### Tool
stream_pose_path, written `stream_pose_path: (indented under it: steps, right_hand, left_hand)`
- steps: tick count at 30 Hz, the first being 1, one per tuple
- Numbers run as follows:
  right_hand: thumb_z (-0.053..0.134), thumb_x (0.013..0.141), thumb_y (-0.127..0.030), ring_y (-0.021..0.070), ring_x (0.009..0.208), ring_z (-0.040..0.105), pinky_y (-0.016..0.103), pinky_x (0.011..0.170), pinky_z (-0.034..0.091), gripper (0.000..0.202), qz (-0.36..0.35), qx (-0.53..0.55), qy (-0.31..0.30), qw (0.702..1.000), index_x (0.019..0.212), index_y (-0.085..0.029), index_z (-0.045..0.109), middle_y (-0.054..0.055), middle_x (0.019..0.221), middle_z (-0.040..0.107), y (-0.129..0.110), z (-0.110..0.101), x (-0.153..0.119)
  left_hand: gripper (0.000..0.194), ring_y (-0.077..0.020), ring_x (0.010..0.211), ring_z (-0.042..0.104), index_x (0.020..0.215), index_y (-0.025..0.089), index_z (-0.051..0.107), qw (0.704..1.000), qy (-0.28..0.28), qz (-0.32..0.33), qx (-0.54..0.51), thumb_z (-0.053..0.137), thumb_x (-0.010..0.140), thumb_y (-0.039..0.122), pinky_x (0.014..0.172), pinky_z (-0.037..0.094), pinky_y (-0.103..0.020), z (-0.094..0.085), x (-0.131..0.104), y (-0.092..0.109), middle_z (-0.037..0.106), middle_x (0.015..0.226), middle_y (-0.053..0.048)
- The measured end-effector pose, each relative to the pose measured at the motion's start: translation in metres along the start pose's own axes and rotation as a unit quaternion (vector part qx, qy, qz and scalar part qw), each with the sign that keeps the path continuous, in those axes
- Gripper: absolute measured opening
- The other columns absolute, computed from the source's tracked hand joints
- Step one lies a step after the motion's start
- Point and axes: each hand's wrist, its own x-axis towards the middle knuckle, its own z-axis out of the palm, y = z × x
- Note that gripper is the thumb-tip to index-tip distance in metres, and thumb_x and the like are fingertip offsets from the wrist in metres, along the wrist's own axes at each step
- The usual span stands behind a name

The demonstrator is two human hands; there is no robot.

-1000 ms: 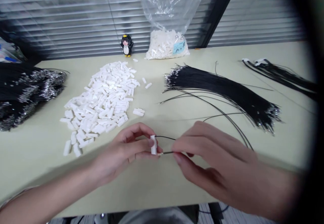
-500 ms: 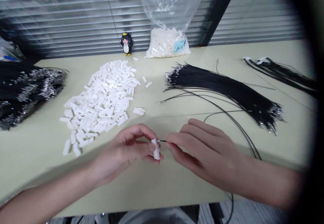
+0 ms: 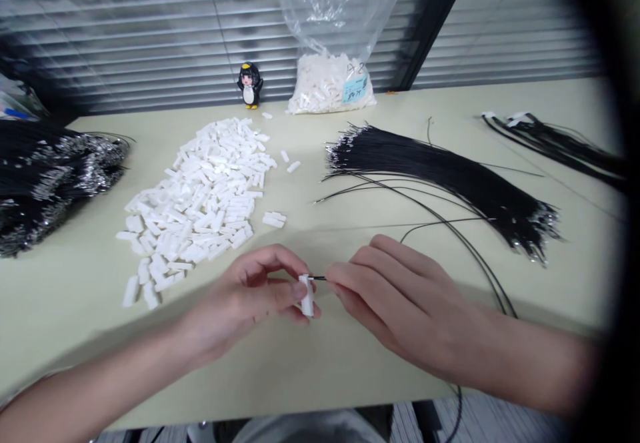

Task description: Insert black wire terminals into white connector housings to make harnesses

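Observation:
Between the thumb and fingers of my left hand (image 3: pixel 265 289) is a white plastic connector housing (image 3: pixel 307 299), held upright over the near part of the table. My right hand (image 3: pixel 400 289) pinches a thin black wire (image 3: pixel 318 278) close to its end. That end meets the top of the housing on its right side; how deep it sits I cannot tell. Left of my hands lies a big pile of white connector housings (image 3: pixel 200 196). A bundle of black wires with metal terminals (image 3: pixel 440 169) stretches out beyond my right hand.
A clear bag of white housings (image 3: pixel 330 86) stands at the back beside a penguin figurine (image 3: pixel 249 86). More black wires (image 3: pixel 45 176) are heaped at far left, and others with white connectors (image 3: pixel 555 143) lie at far right. Loose wires (image 3: pixel 440 219) trail past my right hand.
My right hand has come slightly left, nearer the housing, and the wire end now sits closer in against it. My left hand stays nearly still, gripping the housing.

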Motion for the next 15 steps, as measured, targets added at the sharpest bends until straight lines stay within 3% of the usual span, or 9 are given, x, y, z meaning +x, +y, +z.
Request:
stream_pose_path:
  steps: [9,15]
  right_hand:
    - [0.052,0.082,-0.011,0.0107,0.071,0.046,0.030,0.073,0.038,0.009,-0.010,0.024,-0.011,1.000,0.087,-0.012,0.058,0.002,0.071,0.053,-0.001,0.007,-0.002]
    - [0.053,0.080,-0.010,0.0111,0.070,0.043,0.028,0.068,0.036,0.010,0.000,0.047,-0.004,0.999,0.089,-0.012,0.057,0.002,0.071,0.052,0.000,0.015,-0.004]
  left_hand:
    - [0.009,-0.0100,0.067,0.062,0.087,0.015,0.060,0.999,0.016,0.007,0.044,0.066,0.080,0.017,0.059,0.046,-0.017,0.000,0.002,-0.003,0.067,0.070,-0.002]
    - [0.009,-0.0095,0.065,0.059,0.087,0.015,0.060,0.995,0.028,0.007,0.091,0.065,0.082,0.021,0.060,0.044,-0.019,-0.002,0.001,-0.006,0.067,0.070,-0.002]
